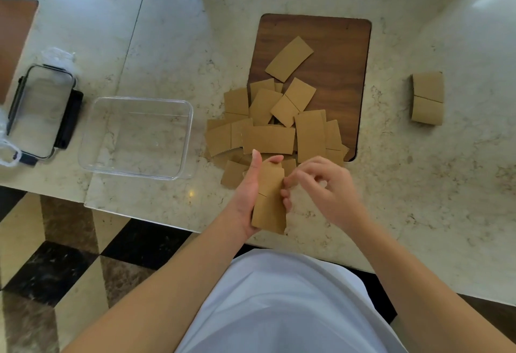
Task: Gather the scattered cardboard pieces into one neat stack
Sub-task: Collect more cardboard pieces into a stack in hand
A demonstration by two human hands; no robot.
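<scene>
In the head view, the left hand gripped a small held stack of cardboard pieces just below the frame's centre, thumb along its left edge and fingertips hooked over the top, long axis running up and down the frame. The right hand sat just right of that stack, fingers curled against its edge and holding no piece of its own. The scattered pile lay directly above both hands, partly on the wooden board, its nearest pieces touching the held stack's top end. A separate finished stack sat well apart at right. The free right hand seemed better placed for reaching up.
</scene>
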